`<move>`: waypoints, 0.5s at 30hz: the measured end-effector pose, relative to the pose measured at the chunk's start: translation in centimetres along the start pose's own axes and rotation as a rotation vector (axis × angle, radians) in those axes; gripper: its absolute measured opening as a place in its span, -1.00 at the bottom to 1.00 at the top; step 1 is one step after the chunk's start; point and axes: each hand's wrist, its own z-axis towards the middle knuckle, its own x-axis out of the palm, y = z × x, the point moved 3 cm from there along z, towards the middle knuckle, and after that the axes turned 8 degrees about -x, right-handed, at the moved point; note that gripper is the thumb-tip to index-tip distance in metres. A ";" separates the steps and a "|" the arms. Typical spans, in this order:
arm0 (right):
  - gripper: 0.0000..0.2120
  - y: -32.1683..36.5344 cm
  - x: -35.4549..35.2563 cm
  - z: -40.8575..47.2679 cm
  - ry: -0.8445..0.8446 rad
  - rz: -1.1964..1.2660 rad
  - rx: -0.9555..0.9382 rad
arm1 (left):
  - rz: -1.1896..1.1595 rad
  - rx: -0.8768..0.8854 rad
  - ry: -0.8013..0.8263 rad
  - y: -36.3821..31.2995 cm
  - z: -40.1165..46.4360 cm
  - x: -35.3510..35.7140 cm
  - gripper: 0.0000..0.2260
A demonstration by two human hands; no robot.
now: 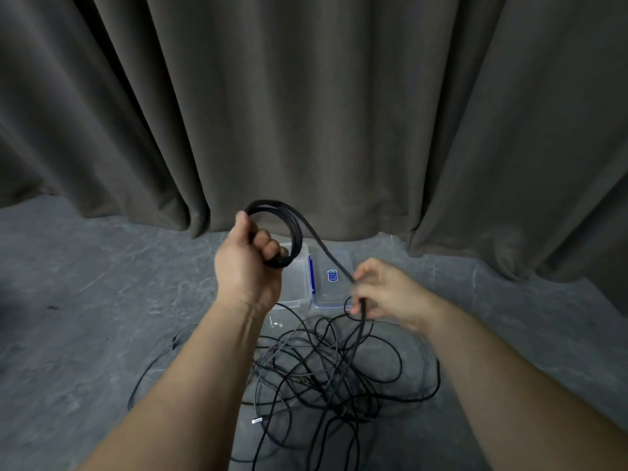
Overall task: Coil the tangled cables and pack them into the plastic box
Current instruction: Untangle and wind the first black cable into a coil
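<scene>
Cable coil [275,232] (left grip [249,263])

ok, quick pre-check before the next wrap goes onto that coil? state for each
1. Left hand grips the coil firmly: ok, fingers curled round the loops.
2. Right hand has the feed strand: ok, cable runs through its fingers.
3. Strand between the hands free of knots: ok, one clean span.
4. Slack below the right hand free to pull: not ok, it drops into the tangled pile on the floor.
5. Plastic box ready to receive: ok, it is open, with its lid lying beside it.
6. Free cable end located: cannot tell, lost in the pile.
</scene>
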 end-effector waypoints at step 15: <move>-0.71 6.5 0.9 -2.0 0.052 -0.890 -0.456 | 0.685 0.147 0.166 2.3 -0.5 0.2 -0.73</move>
